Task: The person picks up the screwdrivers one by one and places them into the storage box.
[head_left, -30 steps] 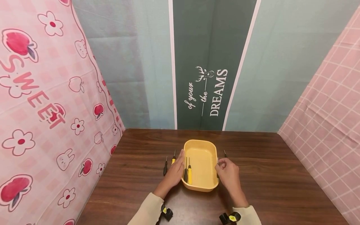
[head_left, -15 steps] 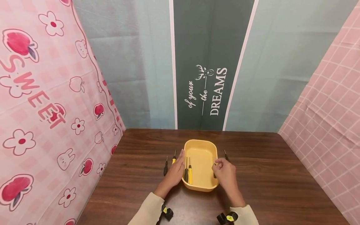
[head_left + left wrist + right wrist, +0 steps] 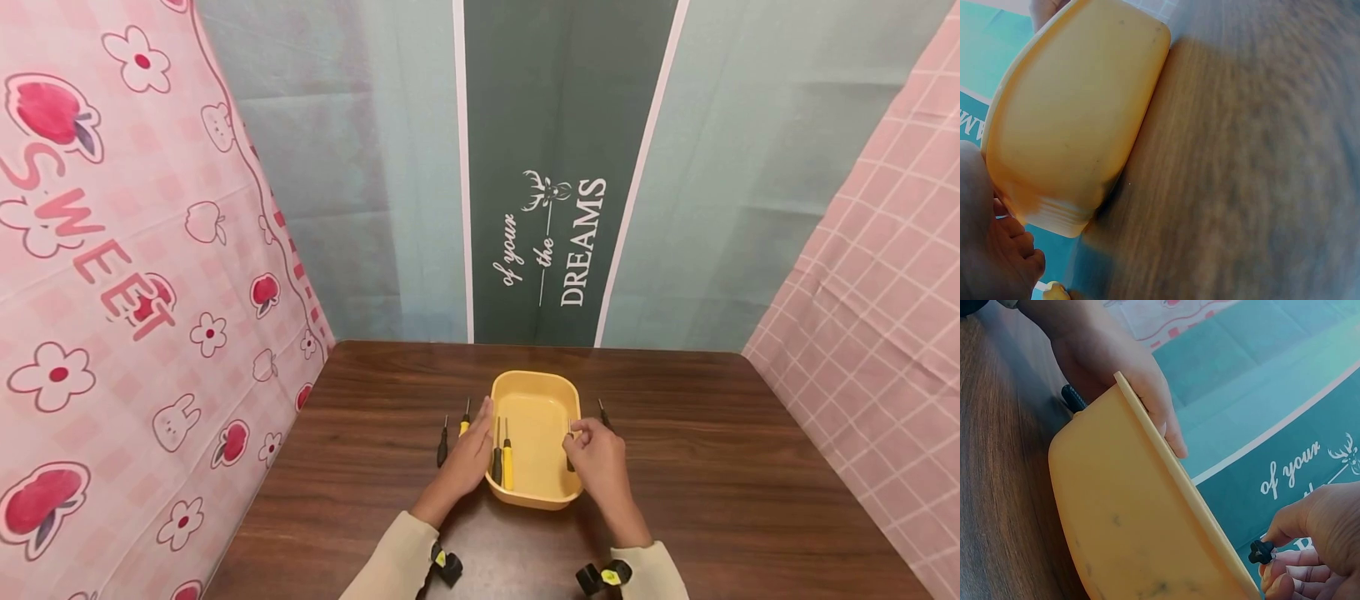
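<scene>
A yellow tray [image 3: 534, 503] sits between both hands. My left hand [image 3: 468, 454] lies along its left side with straight fingers at the rim. My right hand [image 3: 602, 462] pinches a black-handled screwdriver [image 3: 571, 463] over the tray's right side, shaft pointing away; the right wrist view shows its black handle end [image 3: 1262, 552] between thumb and fingers. Inside the tray at left lie a black screwdriver [image 3: 497, 467] and a yellow screwdriver [image 3: 507, 465], side by side. The left wrist view is mostly filled by the tray's outer wall [image 3: 1079, 119].
Left of the tray, a black screwdriver [image 3: 442, 448] and a yellow screwdriver [image 3: 464, 427], partly behind the left hand, lie on the wooden table [image 3: 360, 467]. Another black screwdriver [image 3: 604, 415] lies beyond the right hand. Patterned cloths [image 3: 420, 250] hang around the table's back and sides.
My right hand has moved left with the screwdriver, from the tray's right rim to over its inside. The left hand has stayed at the tray's left side.
</scene>
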{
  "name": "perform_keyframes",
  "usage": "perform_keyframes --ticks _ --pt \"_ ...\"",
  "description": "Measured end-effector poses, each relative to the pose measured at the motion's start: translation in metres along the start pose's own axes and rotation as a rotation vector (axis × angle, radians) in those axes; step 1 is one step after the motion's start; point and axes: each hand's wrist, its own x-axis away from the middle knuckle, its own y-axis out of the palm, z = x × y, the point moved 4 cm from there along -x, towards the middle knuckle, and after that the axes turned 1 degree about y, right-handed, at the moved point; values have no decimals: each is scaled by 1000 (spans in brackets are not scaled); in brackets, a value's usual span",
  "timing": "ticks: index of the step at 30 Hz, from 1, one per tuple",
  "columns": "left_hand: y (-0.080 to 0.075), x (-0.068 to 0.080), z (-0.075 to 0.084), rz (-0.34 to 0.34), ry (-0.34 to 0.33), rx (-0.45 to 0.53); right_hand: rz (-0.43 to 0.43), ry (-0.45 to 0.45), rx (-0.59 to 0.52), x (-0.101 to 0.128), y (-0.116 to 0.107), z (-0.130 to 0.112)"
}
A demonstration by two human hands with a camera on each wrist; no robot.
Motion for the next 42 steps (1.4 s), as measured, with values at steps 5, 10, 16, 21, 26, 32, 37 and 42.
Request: perform_keyframes --ticks 5,10,16,21,26,32,37,42 --pt "0 -1 -1 -3 -1 7 -5 4 3 -1 2 0" --pt "1 -1 -3 -11 -21 13 -7 4 7 -2 4 -1" --pt "2 1 -2 -6 -12 16 -4 -14 -2 1 5 -5" --pt "1 0 -1 -4 -9 18 -19 -21 -10 1 8 -7" --pt "1 0 -2 -5 -17 13 -15 -21 -14 3 10 -8" --pt "1 0 -2 -4 -19 9 -29 -28 -10 6 14 -12" --pt "1 0 -2 -2 -11 14 -20 -48 -12 7 17 -14" --pt "1 0 -1 -3 -6 16 -28 -47 0 7 20 -13"
